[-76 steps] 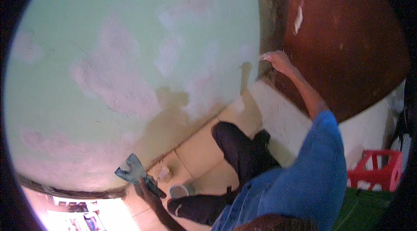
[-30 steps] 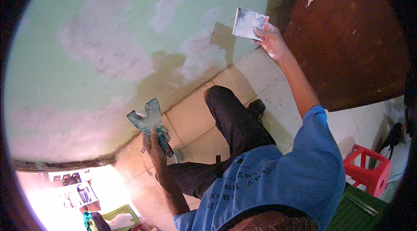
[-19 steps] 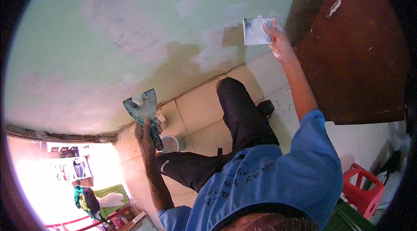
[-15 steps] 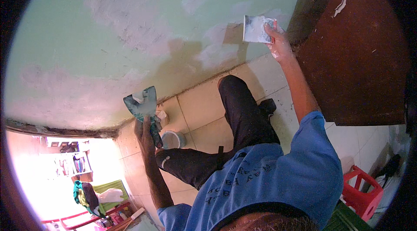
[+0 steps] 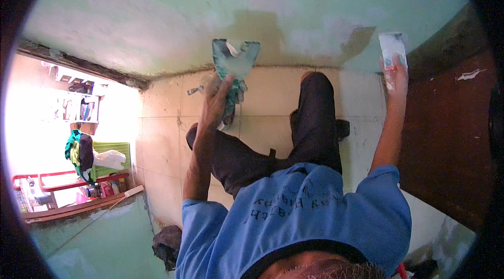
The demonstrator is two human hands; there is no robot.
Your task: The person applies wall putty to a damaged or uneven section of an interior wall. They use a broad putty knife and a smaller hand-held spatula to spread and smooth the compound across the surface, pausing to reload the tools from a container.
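Observation:
My left hand (image 5: 214, 99) is closed around the handle of a broad putty knife (image 5: 237, 62), its flared blade smeared green-grey with a pale lump of putty near its far edge. Farther right, my right hand (image 5: 397, 73) grips a flat rectangular putty spreader (image 5: 391, 45), white with filler and reddish along the held edge. White smears mark that hand. The spreader is held up by the wall (image 5: 173, 22), which is pale green with whitish filler patches; whether it touches the wall I cannot tell.
Cream floor tiles (image 5: 265, 90) run up to the wall's foot below my bent knees. A dark brown panel (image 5: 446, 127) stands at the right. A bright doorway opens left, with cloths (image 5: 84, 155) and a red-railed rack (image 5: 68, 180). A dark bag-like bundle (image 5: 168, 245) lies lower left.
My view has swung round. Both tools have shifted right in the picture, the putty knife higher as well. The pot on the floor near my left hand no longer shows.

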